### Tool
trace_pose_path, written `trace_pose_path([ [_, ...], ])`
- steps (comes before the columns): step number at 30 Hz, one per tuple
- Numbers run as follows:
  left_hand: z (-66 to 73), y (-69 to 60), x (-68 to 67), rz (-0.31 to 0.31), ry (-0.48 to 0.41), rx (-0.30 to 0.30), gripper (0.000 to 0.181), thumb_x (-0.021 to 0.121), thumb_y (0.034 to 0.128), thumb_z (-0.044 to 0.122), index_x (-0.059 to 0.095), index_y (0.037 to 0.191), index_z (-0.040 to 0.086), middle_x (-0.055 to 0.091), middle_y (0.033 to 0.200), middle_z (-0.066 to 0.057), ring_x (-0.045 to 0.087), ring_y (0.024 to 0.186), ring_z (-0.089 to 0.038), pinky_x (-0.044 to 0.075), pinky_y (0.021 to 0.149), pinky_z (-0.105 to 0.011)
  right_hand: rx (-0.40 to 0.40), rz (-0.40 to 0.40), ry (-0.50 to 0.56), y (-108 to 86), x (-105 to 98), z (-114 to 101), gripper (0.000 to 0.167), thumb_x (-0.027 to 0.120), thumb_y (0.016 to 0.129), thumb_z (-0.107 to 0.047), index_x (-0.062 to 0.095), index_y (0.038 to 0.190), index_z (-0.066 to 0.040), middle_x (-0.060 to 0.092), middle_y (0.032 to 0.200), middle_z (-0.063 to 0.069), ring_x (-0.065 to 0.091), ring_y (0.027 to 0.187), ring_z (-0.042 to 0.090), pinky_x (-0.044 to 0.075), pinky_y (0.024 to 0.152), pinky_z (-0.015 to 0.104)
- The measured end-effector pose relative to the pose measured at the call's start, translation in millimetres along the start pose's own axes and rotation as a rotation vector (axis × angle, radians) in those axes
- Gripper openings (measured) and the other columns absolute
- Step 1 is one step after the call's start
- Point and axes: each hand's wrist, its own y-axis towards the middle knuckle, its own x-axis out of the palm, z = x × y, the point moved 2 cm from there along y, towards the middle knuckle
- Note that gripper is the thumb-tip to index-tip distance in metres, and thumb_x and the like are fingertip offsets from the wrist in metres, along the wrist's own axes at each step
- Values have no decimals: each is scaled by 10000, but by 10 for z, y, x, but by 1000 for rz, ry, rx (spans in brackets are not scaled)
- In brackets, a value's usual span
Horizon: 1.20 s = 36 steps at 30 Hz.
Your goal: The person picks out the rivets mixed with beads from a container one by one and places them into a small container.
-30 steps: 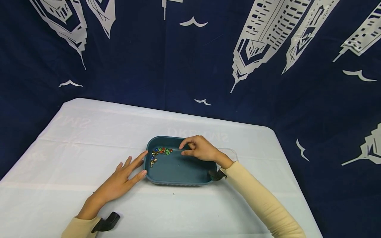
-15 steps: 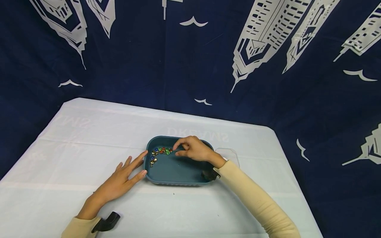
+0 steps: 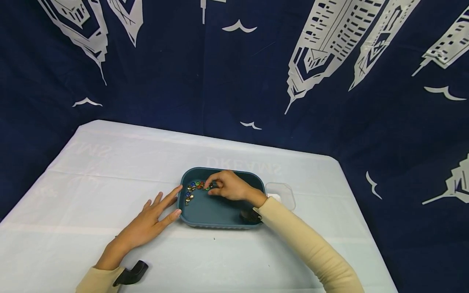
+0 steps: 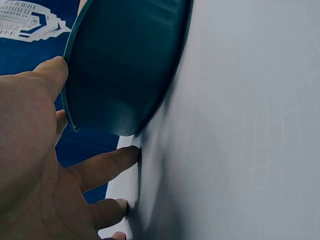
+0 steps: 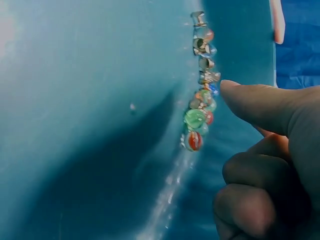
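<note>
A dark teal plastic tray stands on the white tabletop. Inside, along its far and left walls, lie several small glass marbles in red, green and blue, with shiny metallic pieces too small to make out. My left hand touches the tray's left rim with thumb and fingertips, fingers spread and nearly straight. Over the tray, my right hand reaches in from the right to the end of the marble row. Its thumb and forefinger stand apart with nothing seen between them, while the other fingers curl inward. Some marbles are hidden behind it.
A clear plastic box or lid lies just right of the tray, partly behind my right wrist, with something white at it. A navy cloth with white building prints hangs behind the table.
My right hand has moved left across the tray to the marbles, uncovering more of the clear plastic piece. The left hand has stayed on the rim.
</note>
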Motion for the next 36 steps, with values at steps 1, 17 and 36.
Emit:
trace_pose_path([
  [1,-1,0,1,0,-1,0,663,519,1034,452,180,1601,394,508,1479,-197,93,1465,-600,23,1093,-800,0,-1,-9,12,13,7,175,730,925,-115,741,1095,-77,305,497,-78,283,433,45,462,682,198],
  [17,-12,6,4,-2,-8,-2,666,522,1032,457,184,1602,390,507,1479,-202,82,1469,-595,19,1092,-799,50,24,-95,131,136,32,234,735,928,-158,721,1158,-114,358,482,-75,349,428,54,405,561,193],
  [36,-14,1,-2,-1,-4,3,663,520,1035,451,178,1601,398,509,1479,-194,82,1468,-597,17,1094,-797,65,-6,-83,152,148,91,181,734,929,-151,740,1106,-116,367,468,-72,334,415,56,405,556,194],
])
